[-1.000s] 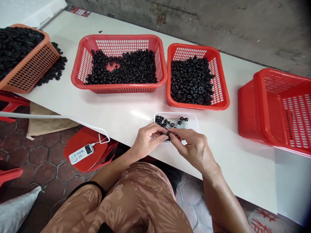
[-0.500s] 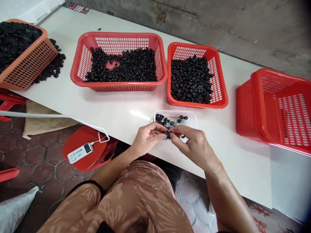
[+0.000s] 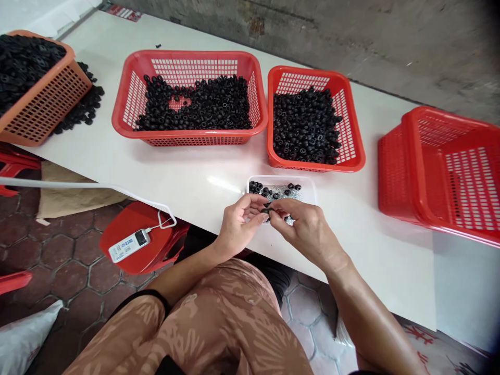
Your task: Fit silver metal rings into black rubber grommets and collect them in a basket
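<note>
My left hand (image 3: 240, 221) and my right hand (image 3: 302, 229) meet above the front of a white plastic tray (image 3: 282, 178). Their fingertips pinch a small black rubber ring (image 3: 267, 210) between them, and the fingers partly hide it. The tray holds several black rubber rings (image 3: 260, 188) and a layer of small silver metal parts (image 3: 292, 194). Two red baskets stand beyond the tray, holding many black rings (image 3: 195, 104) (image 3: 307, 125).
A stack of red baskets (image 3: 441, 172) stands at the right of the white table (image 3: 375, 260). At the far left, an orange basket (image 3: 50, 104) overflows with black rings. Below the table edge, a white device (image 3: 128, 246) lies on a red stool (image 3: 144, 255), above a hexagonal-tiled floor.
My view has drifted slightly, shifting the table and baskets upward and left. Both hands have risen a little over the tray, still meeting at the black ring.
</note>
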Action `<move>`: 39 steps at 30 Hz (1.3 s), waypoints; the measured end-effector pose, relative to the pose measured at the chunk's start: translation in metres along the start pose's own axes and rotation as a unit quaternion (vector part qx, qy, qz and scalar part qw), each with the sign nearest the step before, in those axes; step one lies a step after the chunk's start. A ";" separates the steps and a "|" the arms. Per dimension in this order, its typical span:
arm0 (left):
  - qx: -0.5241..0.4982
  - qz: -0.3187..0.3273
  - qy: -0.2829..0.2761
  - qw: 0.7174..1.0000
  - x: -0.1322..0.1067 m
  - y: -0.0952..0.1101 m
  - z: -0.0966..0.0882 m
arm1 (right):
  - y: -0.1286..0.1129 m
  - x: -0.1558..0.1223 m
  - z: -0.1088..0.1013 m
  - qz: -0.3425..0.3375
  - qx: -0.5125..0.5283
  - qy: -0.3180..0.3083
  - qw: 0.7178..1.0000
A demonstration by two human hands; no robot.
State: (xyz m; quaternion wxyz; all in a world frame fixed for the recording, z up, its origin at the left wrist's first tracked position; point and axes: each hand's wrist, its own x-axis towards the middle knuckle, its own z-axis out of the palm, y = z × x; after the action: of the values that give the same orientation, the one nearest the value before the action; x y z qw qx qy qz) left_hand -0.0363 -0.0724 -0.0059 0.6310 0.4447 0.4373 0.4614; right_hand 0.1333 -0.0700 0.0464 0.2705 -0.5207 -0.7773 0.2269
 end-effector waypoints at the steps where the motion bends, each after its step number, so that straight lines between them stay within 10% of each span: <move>1: -0.002 0.000 0.008 1.000 0.000 -0.001 0.002 | 0.000 0.000 0.000 -0.001 -0.011 -0.001 1.000; 14: -0.185 -0.090 0.047 0.978 0.010 0.013 0.010 | -0.004 -0.007 0.011 -0.162 -0.264 0.106 0.945; 22: -0.124 -0.093 -0.077 0.985 0.016 0.021 0.002 | -0.008 -0.011 0.009 -0.167 -0.309 0.147 0.925; 33: -0.106 -0.069 -0.032 0.991 0.013 0.020 0.004 | -0.003 -0.009 0.018 -0.152 -0.293 0.121 0.936; 39: -0.073 -0.081 -0.097 0.989 0.011 0.026 -0.003 | 0.002 -0.006 0.011 -0.203 -0.302 0.130 0.922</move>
State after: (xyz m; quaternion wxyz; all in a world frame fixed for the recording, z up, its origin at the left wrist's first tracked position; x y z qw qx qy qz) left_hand -0.0421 -0.0566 0.0167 0.7365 0.4030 0.3735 0.3945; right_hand 0.1292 -0.0760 0.0359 0.2400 -0.4334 -0.8559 -0.1482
